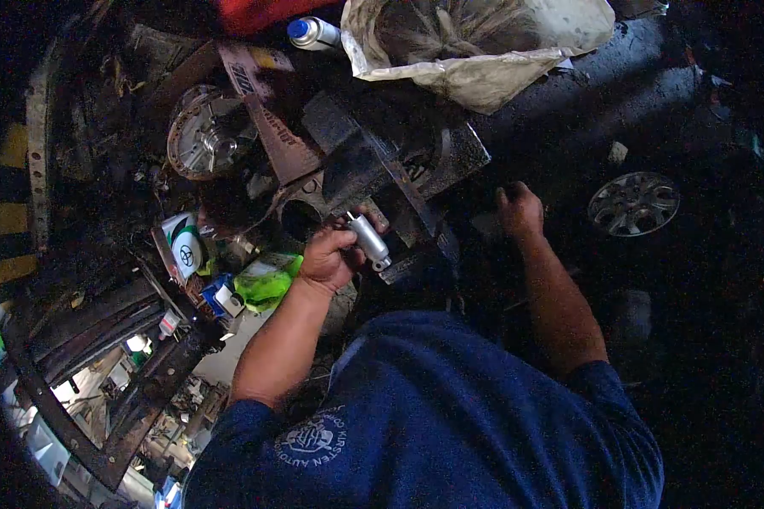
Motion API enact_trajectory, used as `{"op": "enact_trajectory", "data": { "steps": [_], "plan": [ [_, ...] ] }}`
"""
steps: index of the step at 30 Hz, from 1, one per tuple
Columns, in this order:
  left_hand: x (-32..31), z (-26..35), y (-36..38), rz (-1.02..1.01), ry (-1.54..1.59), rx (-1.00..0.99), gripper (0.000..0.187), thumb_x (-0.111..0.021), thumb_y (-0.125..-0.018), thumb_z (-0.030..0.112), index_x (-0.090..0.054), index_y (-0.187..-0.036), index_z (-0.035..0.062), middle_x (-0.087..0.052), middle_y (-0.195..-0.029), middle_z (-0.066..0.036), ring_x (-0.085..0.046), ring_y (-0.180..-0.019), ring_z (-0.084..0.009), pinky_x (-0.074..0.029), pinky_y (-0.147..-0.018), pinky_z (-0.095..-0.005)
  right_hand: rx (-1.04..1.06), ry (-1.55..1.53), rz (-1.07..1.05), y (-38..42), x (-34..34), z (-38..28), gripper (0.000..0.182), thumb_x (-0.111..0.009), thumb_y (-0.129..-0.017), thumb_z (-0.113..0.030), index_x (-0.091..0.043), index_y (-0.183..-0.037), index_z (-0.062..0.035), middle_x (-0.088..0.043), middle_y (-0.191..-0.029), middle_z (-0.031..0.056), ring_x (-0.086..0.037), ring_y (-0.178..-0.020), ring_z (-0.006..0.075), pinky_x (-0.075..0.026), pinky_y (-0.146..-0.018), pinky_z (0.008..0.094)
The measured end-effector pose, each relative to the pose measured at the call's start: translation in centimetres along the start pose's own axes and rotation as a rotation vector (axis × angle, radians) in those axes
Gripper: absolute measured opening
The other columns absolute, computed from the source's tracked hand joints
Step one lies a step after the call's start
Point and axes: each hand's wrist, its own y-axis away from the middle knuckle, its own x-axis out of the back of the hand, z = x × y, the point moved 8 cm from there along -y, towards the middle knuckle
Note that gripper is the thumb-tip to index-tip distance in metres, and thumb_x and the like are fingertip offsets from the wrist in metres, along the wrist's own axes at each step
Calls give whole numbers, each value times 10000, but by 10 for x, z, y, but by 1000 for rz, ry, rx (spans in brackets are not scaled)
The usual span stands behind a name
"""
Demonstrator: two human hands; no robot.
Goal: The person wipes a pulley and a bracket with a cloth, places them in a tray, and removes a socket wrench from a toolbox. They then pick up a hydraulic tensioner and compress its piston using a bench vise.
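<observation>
Closed around a silver metal cylinder (368, 239) with a small eyelet at its lower end is my left hand (328, 259). The cylinder leans, its thin stub pointing up and left, in front of a dark metal stand (424, 195). My right hand (523, 212) is held out over the dark floor on the right, apart from the cylinder. Its fingers look curled, and deep shadow hides whether anything is in them. Nearest to the left forearm lies a bright green plastic bag (266, 282).
A wheel cover (634, 204) lies at the right. Ahead are a dirty white sack (484, 72), a blue-capped spray can (314, 33) and a rusty beam (280, 140). A round metal part (210, 140), a Toyota-marked container (184, 246) and dark metal framing (110, 339) stand on the left.
</observation>
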Motion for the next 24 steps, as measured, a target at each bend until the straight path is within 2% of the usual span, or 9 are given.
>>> {"op": "enact_trajectory", "data": {
  "steps": [7,13,16,18,21,24],
  "plan": [
    [4,-3,0,75,14,-12,435,-606,-730,117,-552,-1160,72,-605,-1101,-123,-604,-1004,-283,-533,-633,-258,-6,-21,30,0,-4,7,434,-600,-852,-350,-584,-1134,-20,-622,-1089,211,-589,-1035,365,-464,-889,423],
    [7,-1,0,61,-54,-15,449,-608,-727,142,-548,-1164,59,-608,-1094,-142,-613,-978,-278,-525,-626,-267,-54,-20,-65,2,0,1,445,-608,-850,-359,-580,-1144,-26,-627,-1088,197,-588,-1038,360,-464,-893,417],
    [-1,0,0,77,-48,-41,442,-604,-725,139,-551,-1157,59,-613,-1076,-147,-616,-954,-267,-521,-632,-262,23,-81,21,2,3,0,447,-609,-851,-361,-579,-1149,-29,-630,-1086,188,-590,-1040,349,-465,-896,410],
    [-7,3,0,88,-20,-77,434,-601,-723,130,-554,-1148,58,-613,-1074,-144,-617,-939,-258,-522,-647,-259,-59,-31,-58,-2,-6,8,445,-610,-850,-361,-581,-1149,-33,-632,-1087,181,-592,-1042,337,-466,-899,402],
    [2,1,-2,53,-24,-31,435,-596,-719,113,-551,-1147,53,-608,-1087,-142,-615,-941,-267,-533,-680,-278,-96,-58,-55,-3,-8,6,440,-611,-850,-347,-581,-1143,-20,-634,-1083,181,-597,-1036,332,-469,-892,399],
    [-2,2,1,62,-18,-32,448,-607,-715,120,-550,-1154,50,-606,-1095,-140,-612,-958,-280,-541,-706,-295,-59,-125,-107,-6,-15,0,433,-611,-850,-335,-578,-1148,-22,-630,-1095,181,-595,-1044,329,-469,-895,391]
  ]
}}
